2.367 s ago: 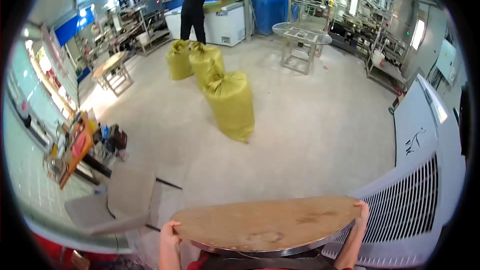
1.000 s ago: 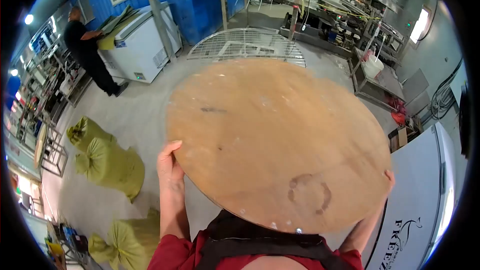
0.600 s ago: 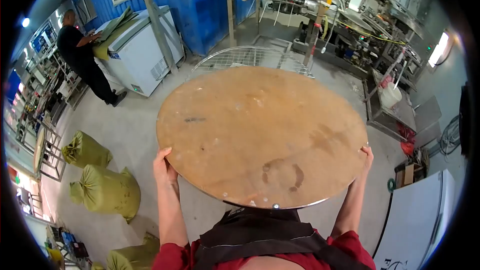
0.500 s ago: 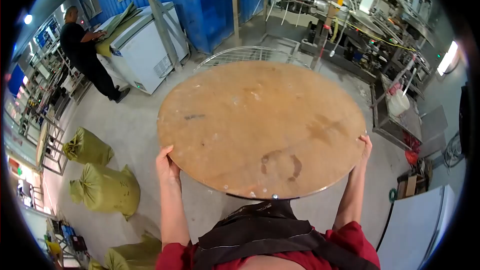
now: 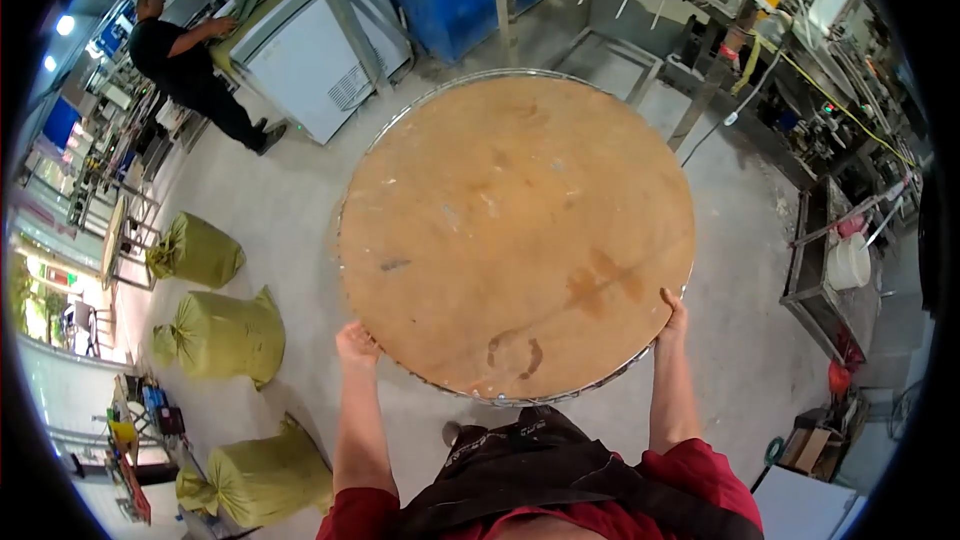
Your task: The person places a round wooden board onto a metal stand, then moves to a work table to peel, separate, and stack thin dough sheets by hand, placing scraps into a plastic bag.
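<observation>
A large round wooden board spreads out before me, brown, scuffed and marked with dark damp-looking stains. My left hand is closed on its near left edge, the fingers partly hidden by the rim. On the near right edge my right hand grips too, thumb on top and the other fingers underneath. A thin metal wire rim shows round the board's edge; whether the board rests on it or hangs just above, I cannot tell.
Several tied yellow-green sacks stand on the floor at left. Behind them a person in dark clothes stands at a white chest freezer. Machinery fills the right back, near a metal trolley with a white bucket.
The board has come down and levelled over the round wire rack that showed beyond its far edge; only a rim of wire shows now. Both hands kept their hold. My view has tilted downward.
</observation>
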The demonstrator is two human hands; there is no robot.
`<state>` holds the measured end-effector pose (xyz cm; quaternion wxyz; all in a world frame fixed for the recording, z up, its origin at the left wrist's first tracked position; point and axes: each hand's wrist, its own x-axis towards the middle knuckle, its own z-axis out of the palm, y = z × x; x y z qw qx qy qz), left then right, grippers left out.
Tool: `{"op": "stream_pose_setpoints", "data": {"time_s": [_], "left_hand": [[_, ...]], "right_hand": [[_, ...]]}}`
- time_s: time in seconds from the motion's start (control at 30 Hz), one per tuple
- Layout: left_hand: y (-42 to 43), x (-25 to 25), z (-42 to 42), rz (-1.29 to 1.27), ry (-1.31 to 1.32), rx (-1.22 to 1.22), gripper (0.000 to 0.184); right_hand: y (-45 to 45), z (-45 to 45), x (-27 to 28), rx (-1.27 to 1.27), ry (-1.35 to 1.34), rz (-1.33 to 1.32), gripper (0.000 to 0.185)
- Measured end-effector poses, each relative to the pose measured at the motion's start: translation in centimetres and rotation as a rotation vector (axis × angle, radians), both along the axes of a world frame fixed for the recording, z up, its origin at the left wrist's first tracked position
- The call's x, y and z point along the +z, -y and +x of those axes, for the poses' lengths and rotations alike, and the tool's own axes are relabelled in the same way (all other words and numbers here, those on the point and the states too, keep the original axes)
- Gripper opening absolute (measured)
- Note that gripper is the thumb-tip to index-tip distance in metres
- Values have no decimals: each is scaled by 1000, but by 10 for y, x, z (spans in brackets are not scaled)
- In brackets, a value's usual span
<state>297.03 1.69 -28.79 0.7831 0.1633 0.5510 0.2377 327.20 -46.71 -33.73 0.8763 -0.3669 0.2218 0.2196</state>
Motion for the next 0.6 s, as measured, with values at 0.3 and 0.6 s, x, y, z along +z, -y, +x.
{"op": "stream_pose_setpoints", "data": {"time_s": [0.3,0.6], "left_hand": [[71,-60,-240,173,-371,-8,26],[227,-39,-437,-66,-445,314,24]], "right_hand": [[16,-13,-77,310,52,-572,26],[-11,30,-16,722,914,-1846,32]]}}
